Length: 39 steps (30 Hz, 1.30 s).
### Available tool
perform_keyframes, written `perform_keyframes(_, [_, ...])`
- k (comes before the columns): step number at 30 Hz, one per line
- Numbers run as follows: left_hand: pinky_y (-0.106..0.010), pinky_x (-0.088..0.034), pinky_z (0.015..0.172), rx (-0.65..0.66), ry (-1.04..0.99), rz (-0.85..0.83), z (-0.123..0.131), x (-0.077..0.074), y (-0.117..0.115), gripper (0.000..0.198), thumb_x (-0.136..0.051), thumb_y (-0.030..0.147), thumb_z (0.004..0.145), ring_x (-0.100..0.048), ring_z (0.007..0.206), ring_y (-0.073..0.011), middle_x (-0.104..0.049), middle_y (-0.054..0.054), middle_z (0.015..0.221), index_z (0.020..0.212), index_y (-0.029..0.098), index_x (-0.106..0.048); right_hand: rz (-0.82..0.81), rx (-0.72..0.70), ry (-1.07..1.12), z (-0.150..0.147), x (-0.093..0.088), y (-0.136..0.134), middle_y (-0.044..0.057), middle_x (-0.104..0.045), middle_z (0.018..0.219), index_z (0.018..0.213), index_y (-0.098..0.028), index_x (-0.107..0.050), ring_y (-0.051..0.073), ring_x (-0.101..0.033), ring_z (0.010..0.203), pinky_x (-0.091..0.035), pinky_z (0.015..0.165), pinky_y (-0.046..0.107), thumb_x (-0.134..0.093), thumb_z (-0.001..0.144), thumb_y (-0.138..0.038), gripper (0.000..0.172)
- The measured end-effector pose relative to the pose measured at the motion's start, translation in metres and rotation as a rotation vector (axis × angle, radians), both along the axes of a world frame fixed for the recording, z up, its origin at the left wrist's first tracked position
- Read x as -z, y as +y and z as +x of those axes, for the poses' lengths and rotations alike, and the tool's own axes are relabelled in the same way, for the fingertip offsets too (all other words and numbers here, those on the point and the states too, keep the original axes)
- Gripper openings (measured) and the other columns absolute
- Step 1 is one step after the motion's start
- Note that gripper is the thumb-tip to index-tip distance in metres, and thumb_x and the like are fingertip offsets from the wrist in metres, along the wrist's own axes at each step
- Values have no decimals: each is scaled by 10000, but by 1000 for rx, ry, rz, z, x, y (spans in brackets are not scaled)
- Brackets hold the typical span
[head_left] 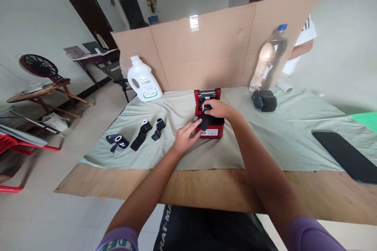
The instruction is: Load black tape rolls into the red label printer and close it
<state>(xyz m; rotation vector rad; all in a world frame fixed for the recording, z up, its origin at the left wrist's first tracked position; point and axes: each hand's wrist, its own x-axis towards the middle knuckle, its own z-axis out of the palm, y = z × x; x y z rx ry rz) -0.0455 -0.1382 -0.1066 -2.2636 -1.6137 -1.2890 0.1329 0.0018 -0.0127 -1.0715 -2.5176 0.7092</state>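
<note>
A small red printer [211, 130] stands on the pale green cloth [271, 141] in the middle of the table. My right hand [219, 109] reaches over its top, fingers curled round a black ribbon roll [205, 119] at the printer's opening. My left hand [186, 137] is at the printer's left front corner, fingers pinching the loose black end of that ribbon. Three more black rolls [141, 134] lie on the cloth to the left, apart from both hands.
A white detergent bottle [144, 80] stands back left, a clear water bottle [269, 60] back right with a black device [265, 100] before it. A dark phone [346, 155] lies at right. A cardboard screen [212, 47] backs the table; another person's sleeve [304, 35] shows behind it.
</note>
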Motion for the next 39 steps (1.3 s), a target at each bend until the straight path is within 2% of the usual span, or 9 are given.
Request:
perform_keyframes(5, [-218, -484, 652, -14, -7, 24, 10, -6, -4, 345, -533, 373, 986, -565, 605, -102, -668, -14, 735, 1237, 228, -721, 74, 45, -152, -13, 10, 0, 114, -714, 1237, 1108, -211, -718, 328, -634, 1170, -413, 1043, 448, -648, 829, -170, 291])
perform_keyframes(10, [-218, -476, 623, -42, -132, -17, 21, -11, -6, 339, -544, 380, 981, -559, 572, -97, -712, -16, 727, 1187, 207, -751, 50, 119, -126, -21, 12, 1, 131, -720, 1239, 1149, -213, -718, 335, -632, 1207, -372, 1098, 486, -663, 817, -164, 341])
perform_keyframes(14, [-226, -481, 630, -74, -153, -21, 28, -15, -9, 307, -539, 339, 980, -581, 579, -101, -742, -21, 752, 1133, 210, -772, -46, 62, -53, -13, 3, 2, 99, -723, 1236, 1126, -215, -726, 292, -649, 1187, -454, 1025, 375, -662, 832, -211, 301])
perform_keyframes(18, [-240, -478, 641, -80, -21, 107, 28, -17, -7, 265, -539, 280, 983, -635, 618, -114, -768, -29, 801, 1074, 204, -777, -119, 0, 117, 11, -13, 3, 36, -774, 1027, 967, -220, -759, 242, -695, 981, -511, 888, 318, -684, 831, -316, 183])
perform_keyframes(23, [-269, -444, 658, -107, 208, 315, 28, -22, -6, 199, -565, 230, 979, -664, 675, -138, -745, -18, 741, 1009, 194, -758, 51, 321, 475, 29, -19, 14, 53, -737, 820, 841, -189, -714, 224, -669, 809, -526, 827, 371, -605, 850, -358, 201])
perform_keyframes(26, [-289, -406, 630, -117, 316, 377, 31, -24, -9, 172, -590, 235, 970, -640, 663, -139, -709, -5, 689, 1030, 207, -748, 178, 504, 671, 24, -10, 25, 88, -723, 1012, 1009, -185, -683, 239, -652, 943, -496, 936, 429, -611, 825, -375, 274])
perform_keyframes(29, [-303, -379, 611, -116, 373, 417, 35, -25, -13, 166, -600, 244, 968, -616, 642, -138, -679, 7, 650, 1046, 217, -743, 39, 456, 787, 14, 4, 32, 92, -690, 1111, 1092, -202, -648, 233, -631, 1007, -496, 950, 437, -624, 802, -458, 387])
perform_keyframes(35, [-317, -358, 595, -99, 382, 440, 40, -27, -14, 131, -615, 239, 963, -579, 617, -135, -658, 19, 630, 985, 215, -742, -63, 401, 949, 13, 30, 13, 38, -657, 916, 959, -206, -656, 214, -609, 928, -504, 916, 420, -597, 758, -434, 310])
perform_keyframes(39, [-323, -353, 593, -83, 372, 426, 40, -24, -10, 135, -606, 235, 967, -574, 621, -138, -667, 12, 648, 990, 209, -737, -69, 342, 924, 32, 50, -6, 56, -642, 1140, 1175, -271, -620, 255, -578, 1140, -466, 1015, 470, -623, 713, -321, 465])
